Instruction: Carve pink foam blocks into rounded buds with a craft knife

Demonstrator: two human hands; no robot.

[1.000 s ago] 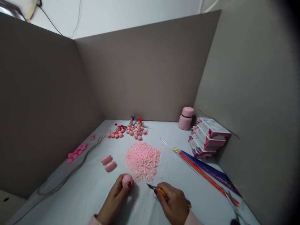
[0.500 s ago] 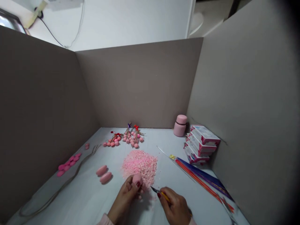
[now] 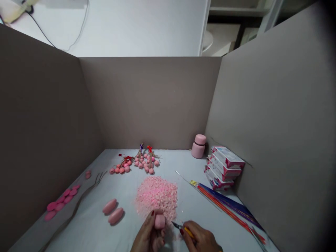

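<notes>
Between the fingers of my left hand [image 3: 149, 235] is a small pink piece of soap-like material [image 3: 160, 222], rounded with flat cut faces. My right hand [image 3: 201, 238] grips a craft knife [image 3: 187, 231] by its yellow handle. The dark blade points left at the pink piece, with a small gap between them. Just beyond my hands spreads a heap of pink shavings [image 3: 157, 196]. Two pink oval bars [image 3: 112, 211] lie to the left of my left hand.
Bunches of pink balls [image 3: 145, 162] with ribbons lie at the back. Pink discs [image 3: 61, 201] and a cord [image 3: 78, 206] lie left. A pink flask [image 3: 198, 147], stacked boxes [image 3: 224, 168], coloured strips [image 3: 223, 199] and scissors [image 3: 257, 238] are on the right. Grey panels [image 3: 149, 101] enclose the table.
The view has tilted up and shifted slightly, so the table contents sit lower. My left hand has turned the pink piece, showing a flat face. The knife stays in my right hand.
</notes>
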